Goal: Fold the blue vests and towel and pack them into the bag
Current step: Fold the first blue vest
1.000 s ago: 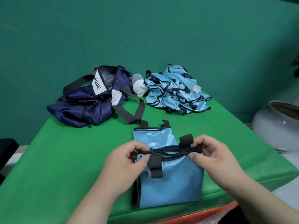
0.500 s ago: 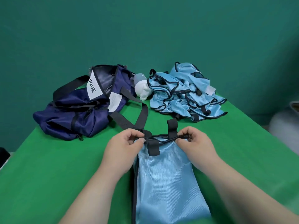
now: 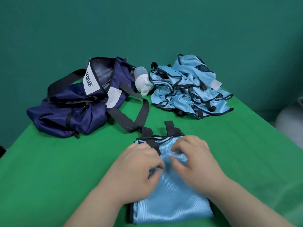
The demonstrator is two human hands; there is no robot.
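A light blue vest (image 3: pixel 172 202) with black trim lies folded flat on the green table (image 3: pixel 49 161) in front of me, its black straps at the far end. My left hand (image 3: pixel 139 166) and my right hand (image 3: pixel 195 161) both rest on its upper half, fingers bent, fingertips touching the cloth, slightly blurred. Neither hand plainly pinches the fabric. A crumpled pile of blue vests (image 3: pixel 188 89) sits at the back right. The navy bag (image 3: pixel 73 108) lies open at the back left, its black strap trailing toward the flat vest.
A white and grey bottle (image 3: pixel 144 84) lies between the bag and the pile. A pale rounded pot (image 3: pixel 291 126) stands off the table's right edge. A teal wall closes the back.
Both hands carried the vest's strap end away from me and laid it down, then let go of the straps and drew back onto the middle of the cloth.
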